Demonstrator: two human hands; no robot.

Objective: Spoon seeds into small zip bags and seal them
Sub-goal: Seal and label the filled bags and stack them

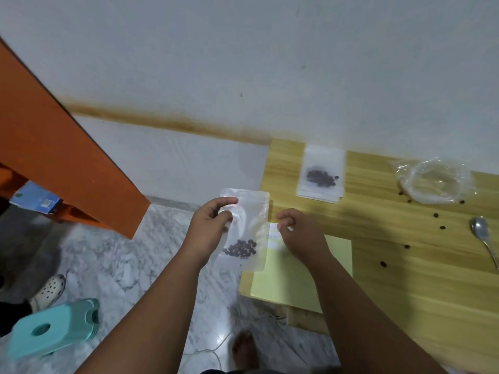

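Note:
My left hand pinches the upper left part of a small clear zip bag and holds it upright over the floor, just left of the table. Dark seeds lie bunched near its bottom. My right hand hovers just right of the bag with curled fingers and fingertips together, apart from the bag and holding nothing I can see. On the table a metal spoon lies at the right edge. A crumpled clear plastic seed wrapper sits at the back.
A second bag with seeds lies on a stack of flat bags at the back of the wooden table. Loose seeds are scattered there. A yellow sheet lies below my right hand. An orange cabinet, teal stools and someone's shoe are at the left.

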